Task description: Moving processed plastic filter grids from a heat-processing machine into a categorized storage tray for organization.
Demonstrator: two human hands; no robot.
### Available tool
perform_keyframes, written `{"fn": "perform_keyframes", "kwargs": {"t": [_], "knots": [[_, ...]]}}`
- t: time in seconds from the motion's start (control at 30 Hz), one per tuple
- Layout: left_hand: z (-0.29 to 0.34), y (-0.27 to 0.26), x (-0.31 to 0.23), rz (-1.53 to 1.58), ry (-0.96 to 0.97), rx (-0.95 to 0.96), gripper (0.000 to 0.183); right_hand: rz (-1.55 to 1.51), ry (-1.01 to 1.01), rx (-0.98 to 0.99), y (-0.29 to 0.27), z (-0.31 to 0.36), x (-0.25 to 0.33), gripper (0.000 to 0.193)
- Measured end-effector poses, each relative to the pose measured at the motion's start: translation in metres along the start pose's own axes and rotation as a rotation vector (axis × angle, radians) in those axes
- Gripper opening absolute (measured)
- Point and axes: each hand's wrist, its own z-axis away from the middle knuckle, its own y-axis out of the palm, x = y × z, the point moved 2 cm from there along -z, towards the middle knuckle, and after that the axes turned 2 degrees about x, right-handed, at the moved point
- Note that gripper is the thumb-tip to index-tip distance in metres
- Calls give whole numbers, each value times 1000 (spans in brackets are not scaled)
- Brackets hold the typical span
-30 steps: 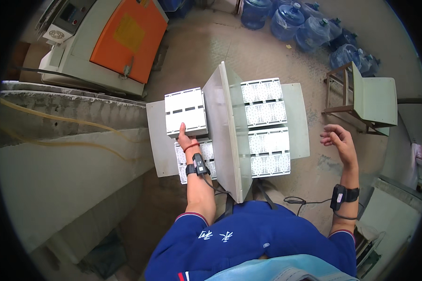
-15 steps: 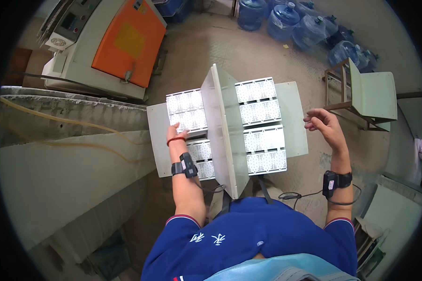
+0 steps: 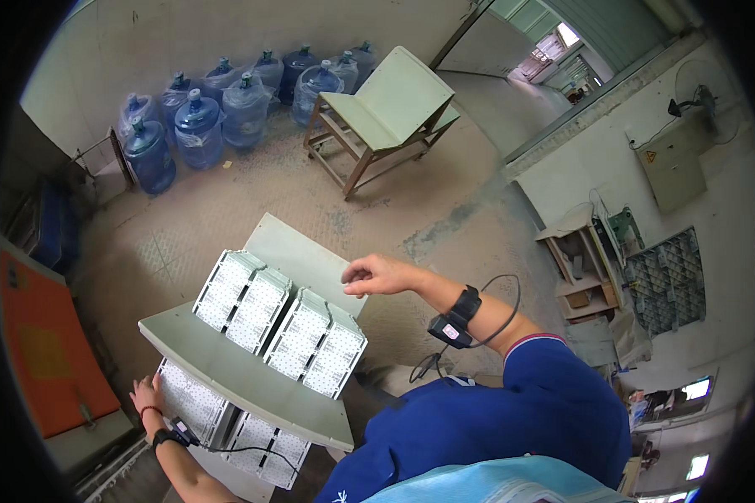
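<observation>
On a stand (image 3: 277,243), white panels (image 3: 294,339) sit stacked on both sides of a divider (image 3: 226,360). The left hand (image 3: 149,396) rests against one stack's outer edge; whether it grips, I cannot tell. The right hand (image 3: 367,275), loosely curled, empty, hangs by the stand's edge. Near the wall (image 3: 252,29) are blue bottles (image 3: 199,134), several plastic-wrapped, their contents unclear.

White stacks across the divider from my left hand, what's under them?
A pale base board juts out past the outer side of the white stacks, so it likely runs beneath them. Whatever lies directly under is covered by the stacks themselves.
</observation>
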Motion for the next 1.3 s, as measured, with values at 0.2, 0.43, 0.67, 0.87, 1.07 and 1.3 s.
{"fn": "perform_keyframes", "kwargs": {"t": [0.2,0.43,0.67,0.87,1.07,1.3], "knots": [[-16,25,-8,205,54,117,54,68,80,-37,11,5,-40,39],[3,51,-27,130,80,202,54,225,61,1,26,12,-52,40],[48,36,-26,222,14,-29,63,122,110,65,28,34,-30,40],[215,6,-52,659,-134,-189,45,96,35,271,32,38,-58,39],[502,115,-100,1200,-561,-182,43,196,-76,612,68,72,-45,37],[831,190,-262,1376,-1036,-276,45,325,-136,897,123,205,-30,31]]}}
